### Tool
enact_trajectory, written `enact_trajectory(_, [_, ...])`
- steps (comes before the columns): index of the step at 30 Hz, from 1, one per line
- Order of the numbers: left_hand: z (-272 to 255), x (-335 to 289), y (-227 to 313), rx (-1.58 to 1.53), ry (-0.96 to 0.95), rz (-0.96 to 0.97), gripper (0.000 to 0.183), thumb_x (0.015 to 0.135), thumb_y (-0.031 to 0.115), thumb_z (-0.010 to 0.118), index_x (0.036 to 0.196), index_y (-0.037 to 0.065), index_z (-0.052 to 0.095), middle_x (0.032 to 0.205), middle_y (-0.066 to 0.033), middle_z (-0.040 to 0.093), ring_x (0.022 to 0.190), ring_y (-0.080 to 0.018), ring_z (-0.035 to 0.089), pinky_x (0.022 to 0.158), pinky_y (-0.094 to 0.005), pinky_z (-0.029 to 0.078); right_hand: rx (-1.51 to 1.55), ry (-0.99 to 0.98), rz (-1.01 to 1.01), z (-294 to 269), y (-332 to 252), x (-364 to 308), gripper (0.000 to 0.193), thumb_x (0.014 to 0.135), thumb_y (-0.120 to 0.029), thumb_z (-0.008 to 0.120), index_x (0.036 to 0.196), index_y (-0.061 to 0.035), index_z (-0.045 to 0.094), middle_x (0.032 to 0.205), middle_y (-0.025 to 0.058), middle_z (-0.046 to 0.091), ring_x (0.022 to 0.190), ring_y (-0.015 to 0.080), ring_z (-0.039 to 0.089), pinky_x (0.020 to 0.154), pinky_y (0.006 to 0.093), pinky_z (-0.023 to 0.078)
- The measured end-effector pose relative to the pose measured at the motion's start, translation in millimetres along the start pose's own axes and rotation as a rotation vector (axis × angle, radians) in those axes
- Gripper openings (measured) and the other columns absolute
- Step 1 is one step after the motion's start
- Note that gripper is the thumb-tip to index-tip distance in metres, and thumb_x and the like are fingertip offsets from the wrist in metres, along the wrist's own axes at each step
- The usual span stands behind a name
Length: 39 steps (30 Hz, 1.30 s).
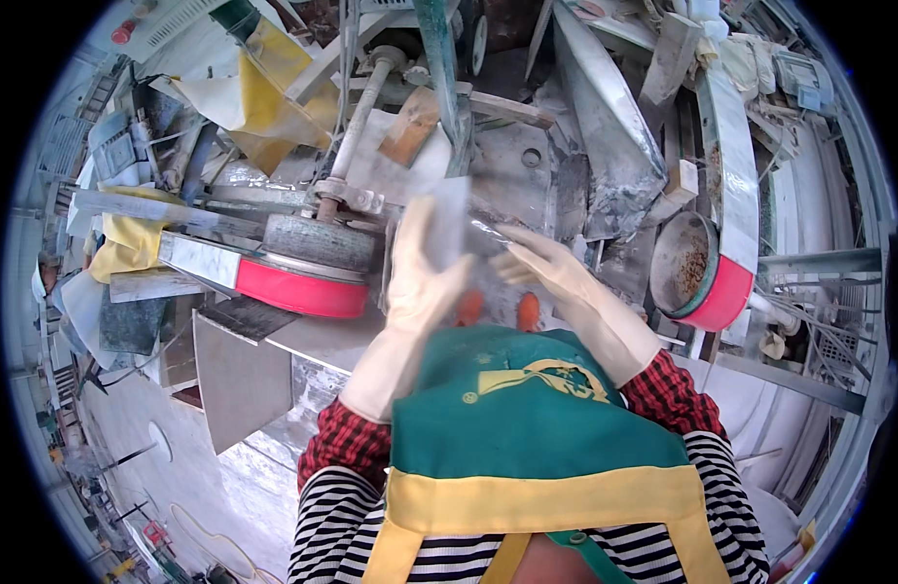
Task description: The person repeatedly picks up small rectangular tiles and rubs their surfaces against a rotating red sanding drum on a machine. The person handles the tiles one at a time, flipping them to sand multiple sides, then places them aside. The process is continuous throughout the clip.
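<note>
Both my hands wear long cream rubber gloves. My left hand (425, 268) is at the middle, fingers extended along a pale, flat, translucent-looking piece (451, 219) and thumb on the near side. The piece is smeared by motion, so its exact kind is unclear. My right hand (546, 265) reaches in from the right with its fingers stretched toward the piece; a small gap seems to lie between them. Left of my left glove is a wheel with a red rim band (303, 288). Orange shoe tips (528, 311) show below, between my forearms.
A grey drum with a red band (717, 297) stands at the right. A metal shaft (361, 122) runs to the left wheel. A large grey slab (610, 107) leans at the back right. Yellow cloth (274, 92), a brown block (410, 127) and a board (240, 375) lie around.
</note>
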<state>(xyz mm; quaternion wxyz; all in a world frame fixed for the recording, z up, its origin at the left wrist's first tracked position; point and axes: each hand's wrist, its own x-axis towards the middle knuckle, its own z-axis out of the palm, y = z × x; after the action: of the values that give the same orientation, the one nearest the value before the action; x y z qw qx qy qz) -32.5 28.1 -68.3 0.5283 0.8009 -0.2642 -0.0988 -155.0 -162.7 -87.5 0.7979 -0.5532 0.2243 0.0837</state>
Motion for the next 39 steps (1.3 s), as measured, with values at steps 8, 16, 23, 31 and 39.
enact_trajectory(8, [30.3,-5.7,25.7,-0.607,-0.254,-0.286,0.095,0.084,0.021,0.078,0.158,0.003,0.022,0.152,-0.0201,0.044,0.136,-0.0275,0.048,0.110,-0.0367,0.042,0.159,0.116,-0.234,9.4,-13.1,-21.9,0.056,0.093,-0.017,0.069,0.142,0.0016,0.050,0.130,0.0093,0.062,0.116,0.0164,0.061,0.098,0.0305,0.047])
enact_trajectory(16, [25.2,-17.2,19.4,-0.316,-0.459,-0.654,0.072,0.098,0.060,0.050,0.149,0.011,0.045,0.141,-0.0120,0.056,0.127,-0.0218,0.054,0.107,-0.0330,0.040,0.027,-0.072,-0.149,23.7,-20.2,-53.4,0.062,0.088,-0.016,0.076,0.142,0.0001,0.051,0.124,0.0123,0.066,0.112,0.0173,0.063,0.095,0.0323,0.051])
enact_trajectory(23, [40.2,-22.4,16.1,-0.629,-0.448,-0.724,0.074,0.099,0.059,0.050,0.150,0.007,0.040,0.138,-0.0131,0.057,0.124,-0.0218,0.056,0.105,-0.0350,0.044,-0.227,0.374,-0.140,-8.3,-19.6,-23.7,0.046,0.094,-0.039,0.071,0.118,0.0004,0.070,0.089,0.0046,0.070,0.074,0.0101,0.063,0.067,0.0226,0.049])
enact_trajectory(31, [42.6,-14.9,21.5,-0.788,-0.244,-0.826,0.072,0.099,0.052,0.058,0.149,0.004,0.039,0.134,-0.0125,0.058,0.119,-0.0200,0.057,0.099,-0.0339,0.048,-0.346,0.317,-0.140,6.4,-21.6,-32.2,0.057,0.092,-0.041,0.072,0.130,-0.0001,0.064,0.089,0.0029,0.070,0.074,0.0095,0.064,0.066,0.0233,0.049])
enact_trajectory(39, [26.5,-11.3,3.1,-0.869,-0.300,-0.545,0.064,0.096,0.043,0.067,0.142,0.004,0.046,0.128,-0.0078,0.061,0.111,-0.0157,0.060,0.095,-0.0328,0.048,-0.007,0.024,-0.037,29.0,-8.8,-55.2,0.070,0.093,-0.032,0.072,0.151,-0.0039,0.043,0.117,0.0083,0.067,0.093,0.0130,0.067,0.077,0.0236,0.052])
